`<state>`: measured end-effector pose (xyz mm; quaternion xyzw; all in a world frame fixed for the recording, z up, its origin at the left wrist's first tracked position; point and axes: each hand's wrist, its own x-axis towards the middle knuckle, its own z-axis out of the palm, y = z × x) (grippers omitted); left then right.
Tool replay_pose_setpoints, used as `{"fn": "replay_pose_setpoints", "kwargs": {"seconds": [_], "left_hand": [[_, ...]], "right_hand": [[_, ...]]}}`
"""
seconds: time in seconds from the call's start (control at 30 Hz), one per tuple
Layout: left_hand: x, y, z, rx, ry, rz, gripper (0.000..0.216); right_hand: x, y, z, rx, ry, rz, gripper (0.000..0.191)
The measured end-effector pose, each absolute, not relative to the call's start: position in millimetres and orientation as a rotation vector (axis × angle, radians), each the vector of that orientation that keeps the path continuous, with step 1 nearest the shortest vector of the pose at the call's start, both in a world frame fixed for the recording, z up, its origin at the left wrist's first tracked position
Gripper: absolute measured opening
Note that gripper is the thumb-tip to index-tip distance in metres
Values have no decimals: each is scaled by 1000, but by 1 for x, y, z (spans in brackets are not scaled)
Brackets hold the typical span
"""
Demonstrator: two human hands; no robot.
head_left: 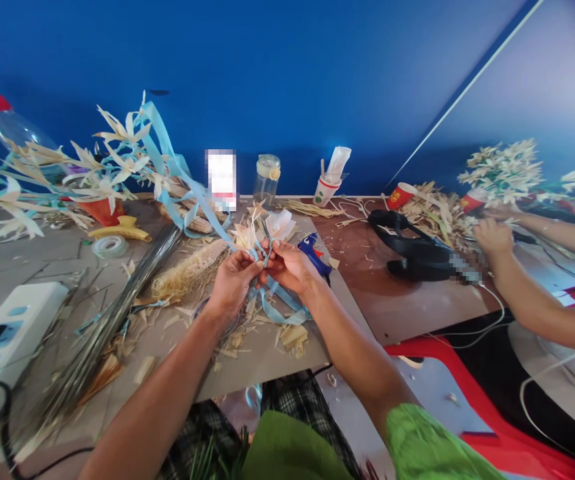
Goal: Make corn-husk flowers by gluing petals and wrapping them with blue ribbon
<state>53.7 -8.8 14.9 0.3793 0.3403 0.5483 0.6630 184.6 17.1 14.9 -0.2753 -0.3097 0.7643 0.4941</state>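
My left hand (234,280) pinches the ribbon-wrapped stem of a small corn-husk flower (245,235) over the near edge of the table. Close against it, my right hand (292,265) has thumb and fingers closed on the stems beside a second pale husk flower (279,225). Light blue ribbon (214,220) runs up and left from the fingers, and a loop of ribbon (280,310) hangs below them. My fingers partly hide the stems. Just right of my right hand lies a blue glue gun (313,253).
Corn cobs (192,270), a wire bundle (122,320), a tape roll (110,247) and a power strip (12,340) lie left. Finished husk flowers (127,130) spread behind them. A bottle (266,177) and paper cup (326,190) stand behind. Another person's hand (494,237) is at right beside a black headset (412,247).
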Motion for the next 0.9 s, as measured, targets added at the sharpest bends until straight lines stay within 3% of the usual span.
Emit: {"fn": "replay_pose_setpoints", "kwargs": {"seconds": [0.23,0.47,0.67,0.9], "left_hand": [[52,-6,11,852,813,1268,28],[50,-2,11,803,832,1316,34],[50,1,5,906,984,1313,26],[51,-2,0,1215,1038,1296,8]], "right_hand": [[181,19,10,-683,-721,1760,20],[178,22,11,-831,-713,1686,45],[175,22,3,-1016,-856,1220,38],[174,21,-2,-1137,-1026,1222,34]]}}
